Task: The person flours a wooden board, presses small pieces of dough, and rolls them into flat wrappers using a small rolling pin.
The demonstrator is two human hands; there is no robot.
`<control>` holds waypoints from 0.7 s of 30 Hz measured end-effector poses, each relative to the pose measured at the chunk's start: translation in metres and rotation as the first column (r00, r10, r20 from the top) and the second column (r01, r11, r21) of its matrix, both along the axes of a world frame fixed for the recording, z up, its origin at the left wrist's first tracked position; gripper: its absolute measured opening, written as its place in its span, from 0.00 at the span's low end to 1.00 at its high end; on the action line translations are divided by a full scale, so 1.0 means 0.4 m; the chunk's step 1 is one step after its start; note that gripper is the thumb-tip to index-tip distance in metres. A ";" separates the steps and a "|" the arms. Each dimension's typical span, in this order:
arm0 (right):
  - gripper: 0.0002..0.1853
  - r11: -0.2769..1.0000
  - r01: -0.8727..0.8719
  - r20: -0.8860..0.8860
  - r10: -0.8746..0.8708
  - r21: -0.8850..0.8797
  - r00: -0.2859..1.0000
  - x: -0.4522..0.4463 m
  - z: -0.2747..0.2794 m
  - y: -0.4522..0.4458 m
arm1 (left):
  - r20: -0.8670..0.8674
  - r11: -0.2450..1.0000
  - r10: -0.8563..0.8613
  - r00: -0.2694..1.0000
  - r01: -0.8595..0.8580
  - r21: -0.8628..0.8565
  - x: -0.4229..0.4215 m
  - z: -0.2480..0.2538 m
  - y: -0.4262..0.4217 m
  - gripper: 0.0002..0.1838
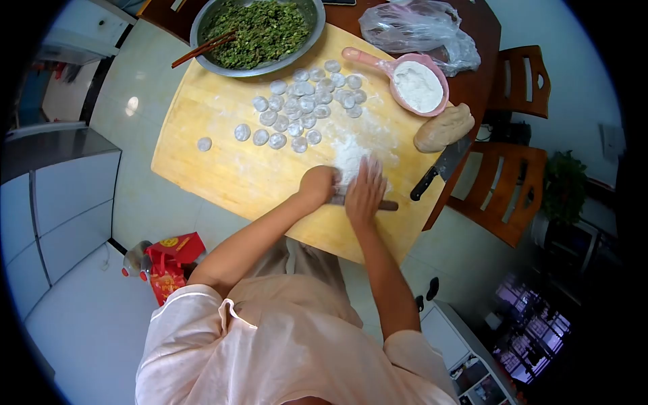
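Note:
A brown rolling pin [388, 205] lies near the front edge of the yellow board [202, 162]. My right hand [366, 192] rests across it, palm down with fingers stretched forward, slightly smeared by motion. Beside its left end, my left hand [319, 183] is curled closed; whatever its fingers hold is hidden. Just beyond both hands is a patch of white flour [351, 154]. Many small, flattened, floured dough rounds [306, 104] are spread over the board's far middle, some overlapping. One dough round [204, 144] sits apart at the left.
A metal bowl [317, 30] of chopped green filling [270, 34] with chopsticks [202, 49] stands at the back. To the right are a pink ladle [364, 57] of flour, a dough lump [444, 128] and a black-handled knife [425, 183]. Plastic bags [418, 27] lie behind.

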State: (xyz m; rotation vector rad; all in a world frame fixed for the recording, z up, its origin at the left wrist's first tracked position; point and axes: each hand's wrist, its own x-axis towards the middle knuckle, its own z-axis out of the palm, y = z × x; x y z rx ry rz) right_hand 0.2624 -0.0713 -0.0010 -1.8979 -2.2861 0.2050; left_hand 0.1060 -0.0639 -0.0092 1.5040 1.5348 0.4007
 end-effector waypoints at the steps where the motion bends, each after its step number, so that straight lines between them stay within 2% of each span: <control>1: 0.32 0.999 0.034 0.014 -0.033 -0.036 0.999 -0.015 0.000 0.056 | -0.107 0.998 -0.009 0.994 0.017 0.068 0.021 0.000 0.009 0.05; 3: 0.32 0.998 0.067 -0.019 -0.067 0.000 0.998 -0.024 -0.009 0.092 | -0.234 0.993 -0.078 0.969 0.096 0.066 0.038 -0.004 0.042 0.06; 6: 0.32 1.000 -0.013 -0.001 0.013 0.024 1.000 0.025 -0.018 -0.088 | -0.018 0.996 0.032 0.999 -0.031 0.088 0.000 -0.011 0.027 0.07; 9: 0.33 0.997 -0.022 0.087 0.029 -0.077 0.996 0.040 0.011 -0.174 | 0.231 0.974 0.187 0.955 -0.150 -0.169 -0.022 -0.048 0.008 0.08; 10: 0.33 0.998 -0.023 0.084 0.028 -0.054 0.996 0.031 0.016 -0.149 | 0.286 0.982 0.137 0.948 -0.093 -0.164 -0.024 -0.047 -0.003 0.06; 13: 0.34 1.000 -0.007 0.053 0.007 -0.004 0.999 -0.003 0.003 0.016 | -0.034 0.993 0.001 0.999 0.003 0.117 0.026 -0.006 -0.001 0.05; 14: 0.34 1.000 0.019 0.034 -0.018 0.000 0.999 -0.014 0.000 0.066 | -0.105 0.998 -0.032 0.994 0.038 0.056 0.038 0.010 0.018 0.03; 17: 0.33 1.000 0.024 -0.002 -0.024 0.009 1.000 -0.010 0.006 0.044 | -0.256 0.992 -0.084 0.963 0.104 0.065 0.051 -0.009 0.041 0.03; 18: 0.33 1.000 0.001 0.000 -0.001 0.007 1.000 0.009 -0.007 -0.025 | -0.223 0.992 -0.066 0.973 0.088 0.093 0.042 -0.021 0.036 0.02; 19: 0.32 1.000 -0.019 0.004 0.019 -0.004 1.000 0.025 -0.008 -0.089 | -0.078 0.999 0.006 0.997 -0.002 0.048 0.024 -0.024 0.022 0.02; 21: 0.32 0.997 -0.034 0.055 0.038 -0.069 0.998 0.040 0.017 -0.164 | 0.197 0.984 0.172 0.965 -0.161 -0.074 -0.009 -0.028 0.004 0.03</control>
